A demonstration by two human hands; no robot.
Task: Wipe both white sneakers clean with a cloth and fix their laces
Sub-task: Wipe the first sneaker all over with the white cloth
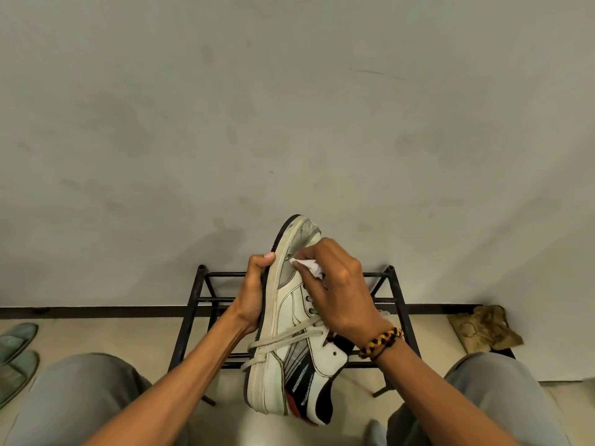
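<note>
A white sneaker [283,320] with grey, black and red panels is held up on its side, toe pointing away toward the wall. My left hand [254,294] grips its sole from the left, thumb at the toe edge. My right hand [341,284] pinches a small white cloth [309,267] against the grey toe panel. Loose white laces [280,339] hang across the sneaker's middle. Only this one sneaker is in view.
A black metal shoe rack [206,297] stands against the grey wall behind the sneaker. Green slippers [16,352] lie on the floor at the far left. A crumpled brown rag [483,326] lies at the right by the wall. My knees frame the bottom corners.
</note>
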